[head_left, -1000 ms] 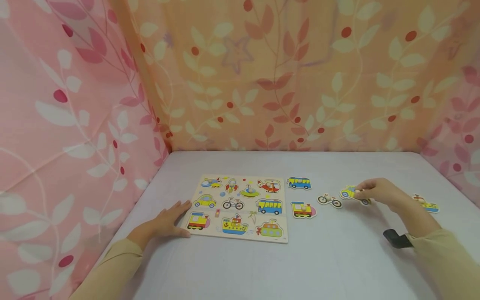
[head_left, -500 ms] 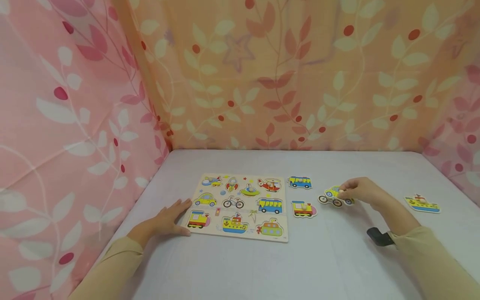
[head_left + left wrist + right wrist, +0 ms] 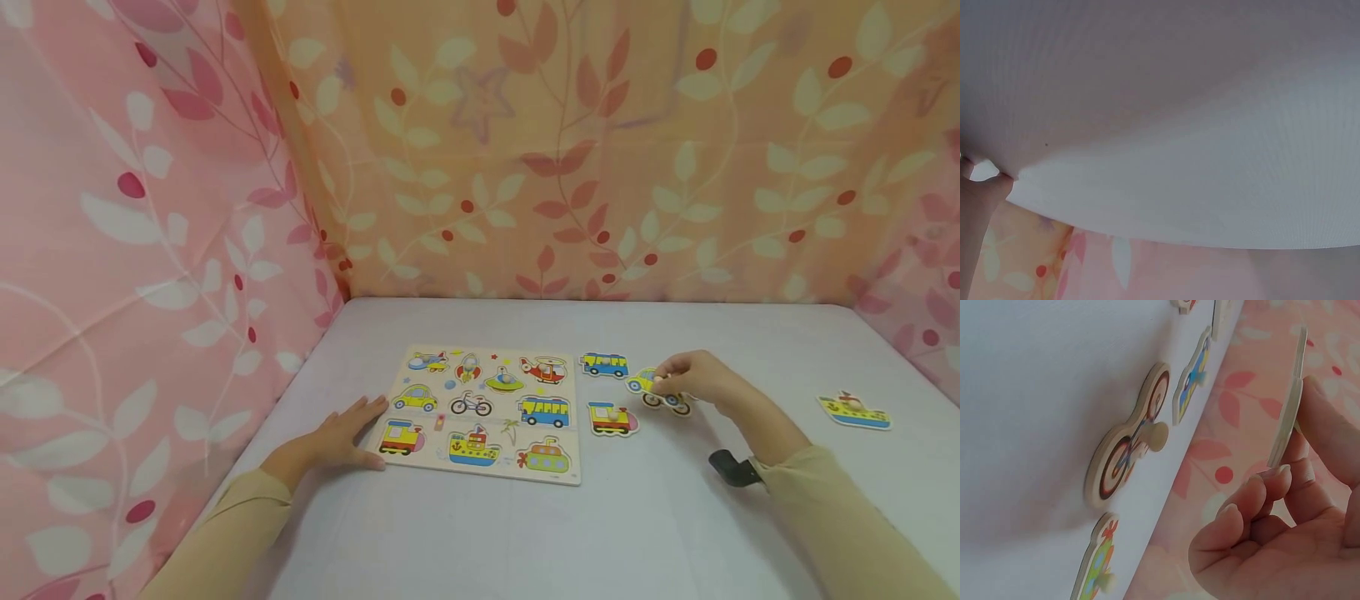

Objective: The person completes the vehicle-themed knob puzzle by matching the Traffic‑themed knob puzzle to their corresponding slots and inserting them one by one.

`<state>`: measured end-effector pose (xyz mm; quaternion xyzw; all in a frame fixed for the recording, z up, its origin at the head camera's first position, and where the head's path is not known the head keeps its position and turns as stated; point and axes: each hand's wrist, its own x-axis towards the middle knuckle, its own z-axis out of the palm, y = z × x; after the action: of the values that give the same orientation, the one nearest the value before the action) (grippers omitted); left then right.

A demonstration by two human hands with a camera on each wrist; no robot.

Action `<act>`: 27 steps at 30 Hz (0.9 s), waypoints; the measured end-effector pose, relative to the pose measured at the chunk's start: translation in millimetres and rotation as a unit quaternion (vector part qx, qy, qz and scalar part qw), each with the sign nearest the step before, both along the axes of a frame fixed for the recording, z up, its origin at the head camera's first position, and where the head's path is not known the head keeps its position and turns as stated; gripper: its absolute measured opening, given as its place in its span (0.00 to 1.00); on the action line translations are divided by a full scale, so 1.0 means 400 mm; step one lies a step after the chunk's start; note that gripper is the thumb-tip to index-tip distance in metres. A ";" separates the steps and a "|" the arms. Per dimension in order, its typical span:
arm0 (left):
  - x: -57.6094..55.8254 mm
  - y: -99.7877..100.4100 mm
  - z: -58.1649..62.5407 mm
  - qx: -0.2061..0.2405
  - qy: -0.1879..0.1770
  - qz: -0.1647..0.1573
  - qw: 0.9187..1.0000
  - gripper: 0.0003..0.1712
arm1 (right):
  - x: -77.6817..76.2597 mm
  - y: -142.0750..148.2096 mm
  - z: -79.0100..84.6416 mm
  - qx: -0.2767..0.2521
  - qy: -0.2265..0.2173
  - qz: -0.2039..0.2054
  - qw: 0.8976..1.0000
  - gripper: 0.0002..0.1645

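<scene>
My right hand [image 3: 701, 379] pinches a yellow car puzzle piece [image 3: 641, 382] and holds it above the table; in the right wrist view the car piece [image 3: 1288, 415] is seen edge-on. Below it lies a bicycle piece [image 3: 1119, 450] with a round knob, partly covered in the head view. A green submarine piece [image 3: 1094, 565] shows in the right wrist view. My left hand [image 3: 337, 437] rests at the left edge of the wooden puzzle board [image 3: 480, 479], fingers spread, fingertips at its side. The plane, rocket, flying saucer and helicopter with knobs sit in the board's top row.
Right of the board lie a blue bus piece [image 3: 604, 364] and a train piece [image 3: 612, 419]. A ship piece [image 3: 855, 411] lies farther right on the white table [image 3: 480, 542]. Floral cloth [image 3: 570, 167] hangs behind and at the sides.
My right hand has moved left with the car piece, from right of the bicycle piece to above it. The ship piece has come fully into view. My left hand stays put.
</scene>
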<state>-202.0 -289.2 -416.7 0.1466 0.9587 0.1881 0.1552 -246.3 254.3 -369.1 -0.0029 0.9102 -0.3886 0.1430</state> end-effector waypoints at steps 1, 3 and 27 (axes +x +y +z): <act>0.000 0.000 0.001 0.000 0.000 0.000 1.000 0.63 | -0.001 -0.004 0.001 -0.002 0.000 0.001 1.000 0.20; 0.000 0.001 0.001 0.000 0.000 0.002 1.000 0.63 | -0.003 -0.011 0.002 -0.006 0.002 0.004 1.000 0.20; 0.003 0.001 -0.001 0.001 -0.002 0.006 1.000 0.63 | -0.009 -0.095 0.019 -0.005 0.014 0.018 1.000 0.19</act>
<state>-200.9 -288.7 -417.2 0.1404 0.9590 0.1905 0.1562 -250.0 216.4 -361.4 -0.0258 0.9101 -0.3902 0.1372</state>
